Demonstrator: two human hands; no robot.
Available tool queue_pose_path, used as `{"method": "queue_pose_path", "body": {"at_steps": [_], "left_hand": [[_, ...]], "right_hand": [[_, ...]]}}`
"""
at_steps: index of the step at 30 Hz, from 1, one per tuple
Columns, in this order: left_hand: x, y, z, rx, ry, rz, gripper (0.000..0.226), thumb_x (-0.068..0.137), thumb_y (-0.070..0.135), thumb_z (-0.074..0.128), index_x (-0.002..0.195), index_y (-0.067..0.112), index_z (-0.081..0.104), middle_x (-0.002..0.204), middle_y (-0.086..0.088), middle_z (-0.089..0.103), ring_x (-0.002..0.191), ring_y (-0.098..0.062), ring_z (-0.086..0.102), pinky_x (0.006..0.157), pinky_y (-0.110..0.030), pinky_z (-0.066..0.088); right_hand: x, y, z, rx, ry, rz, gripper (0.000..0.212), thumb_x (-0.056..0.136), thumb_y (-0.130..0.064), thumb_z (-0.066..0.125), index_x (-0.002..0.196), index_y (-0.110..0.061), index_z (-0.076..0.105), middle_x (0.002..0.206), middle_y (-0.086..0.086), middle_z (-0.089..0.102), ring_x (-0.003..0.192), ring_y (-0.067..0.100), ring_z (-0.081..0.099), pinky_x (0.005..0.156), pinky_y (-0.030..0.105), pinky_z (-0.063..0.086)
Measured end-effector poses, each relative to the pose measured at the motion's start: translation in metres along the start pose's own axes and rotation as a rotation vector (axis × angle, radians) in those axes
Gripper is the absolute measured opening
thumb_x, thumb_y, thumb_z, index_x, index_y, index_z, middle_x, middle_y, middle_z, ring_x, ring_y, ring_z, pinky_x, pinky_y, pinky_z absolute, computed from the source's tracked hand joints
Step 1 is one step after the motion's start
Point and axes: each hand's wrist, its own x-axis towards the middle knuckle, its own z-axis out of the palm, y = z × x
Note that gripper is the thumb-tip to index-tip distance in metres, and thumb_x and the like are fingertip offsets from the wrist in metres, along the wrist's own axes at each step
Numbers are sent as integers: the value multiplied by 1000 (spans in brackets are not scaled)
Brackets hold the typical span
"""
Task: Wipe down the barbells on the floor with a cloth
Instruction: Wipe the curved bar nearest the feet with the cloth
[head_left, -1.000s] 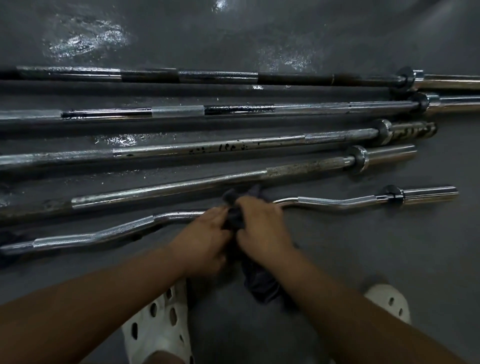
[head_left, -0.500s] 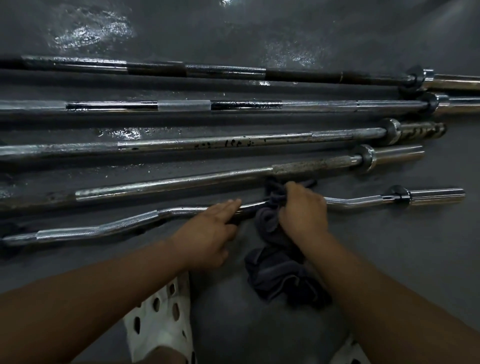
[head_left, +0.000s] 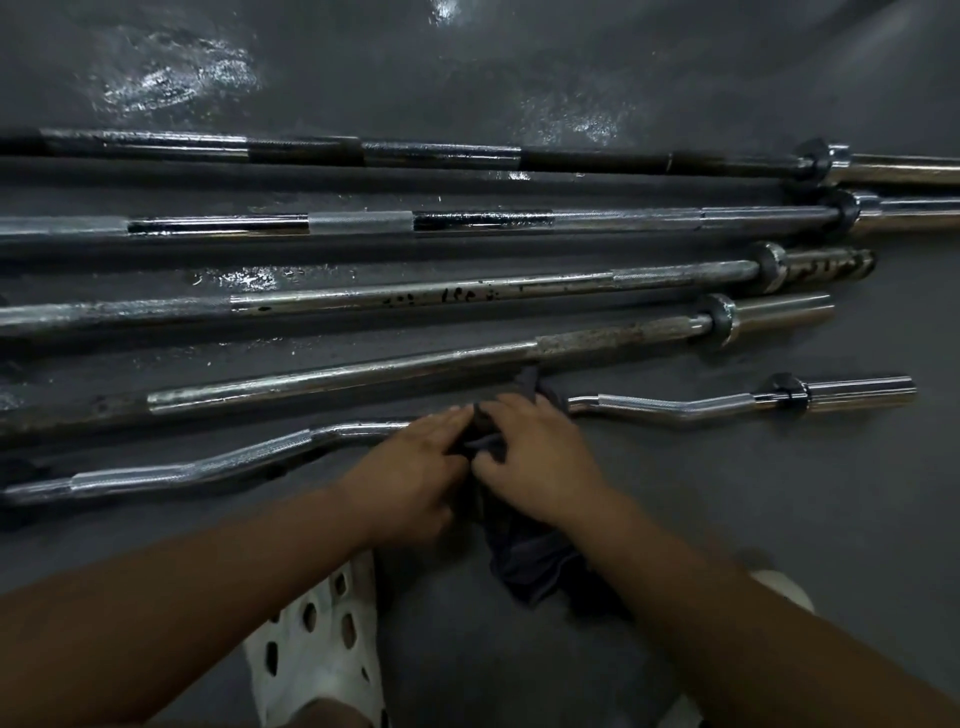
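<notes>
Head view. The dark floor (head_left: 727, 519) carries five bars, all with their long axes running left to right across the frame, roughly square to the person's forearms. Wet patches (head_left: 171, 78) shine on it far beyond the grip.

Four straight barbells (head_left: 467, 296) lie side by side on the far side of the grip; the closest of them passes just beyond the knuckles. They look like the work yet to come, though the frame cannot show which have been cleaned.

The curl bar (head_left: 675, 410) is the one in hand. It passes under the grip, its bent, knurled lengths running out to either side and its sleeve well off to the right.

The cloth (head_left: 535, 566), dark and bunched, is wrapped over the curl bar at the grip. A tuft stands up beyond the fingers and the loose remainder trails toward the person.

The right hand (head_left: 540, 457) has its fingers curled round the cloth and the bar beneath. The left hand (head_left: 410, 467), touching it on the left, lays nearly straight fingers over the bar, tips on the cloth's edge, apparently steadying.

A white perforated shoe (head_left: 311, 639) sits nearer the person than the grip.

Judgement: the stroke must follow the bar's axis, and the right hand is placed to drive it.
</notes>
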Motion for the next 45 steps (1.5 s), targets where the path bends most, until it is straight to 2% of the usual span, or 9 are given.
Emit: {"method": "queue_pose_path", "body": {"at_steps": [4,10,13,21,25,29,34,40,45], "left_hand": [[-1,3,-5,8,-39,-37,37,59,31,55,87,12,71,151,-30,34,139,-40,40,115,-50,33],[-1,3,-4,-20,-34,-42,49,64,37,45,93,9,74,147,-32,40,135,-42,45,114,-52,35],[-2,5,-6,2,-45,-56,38,61,29,54,87,10,73,149,-31,37,136,-43,43,115,-52,29],[0,7,-16,-38,-115,-104,44,66,32,55,98,9,76,159,-25,21,148,-34,26,122,-31,-2],[-1,11,-19,-74,-135,-125,38,63,28,53,86,9,75,157,-28,24,146,-36,30,121,-33,1],[0,14,-23,-134,-174,-138,37,62,27,54,86,9,76,156,-28,28,145,-36,30,119,-29,-5],[-1,12,-24,-82,-171,-137,34,65,31,53,84,12,74,159,-26,22,148,-34,25,120,-29,-3],[-2,12,-26,-101,-214,-97,33,64,34,47,71,12,70,106,-19,61,105,-37,57,91,-33,49],[-1,11,-24,-72,-155,-117,37,69,31,47,89,14,72,163,-20,13,151,-29,17,119,-24,-5]], "right_hand": [[8,52,-16,-83,159,329,48,75,-37,35,103,-15,66,108,12,66,99,37,59,83,42,48],[-12,-3,14,146,147,-21,48,71,-10,46,116,-12,64,123,10,62,110,33,58,97,42,50],[-7,44,18,154,339,346,50,77,-2,55,126,-11,61,138,15,49,122,37,49,105,40,40],[-8,-37,29,1200,313,669,44,78,9,62,103,-25,53,110,4,60,94,17,60,94,33,51],[12,-26,16,1719,616,1097,41,83,12,57,118,-10,53,101,15,66,77,22,64,64,32,55],[1,-47,28,1824,296,990,40,84,10,56,122,-2,55,107,25,67,83,32,68,60,31,56],[19,24,10,1311,778,987,30,80,-6,61,110,-8,60,104,14,66,92,26,64,81,39,57],[-2,-19,20,327,237,30,46,79,-24,51,121,-14,65,125,6,61,116,28,53,106,39,43],[0,57,3,103,323,294,53,71,-26,50,119,-14,66,126,10,60,112,35,56,97,42,49]]}}
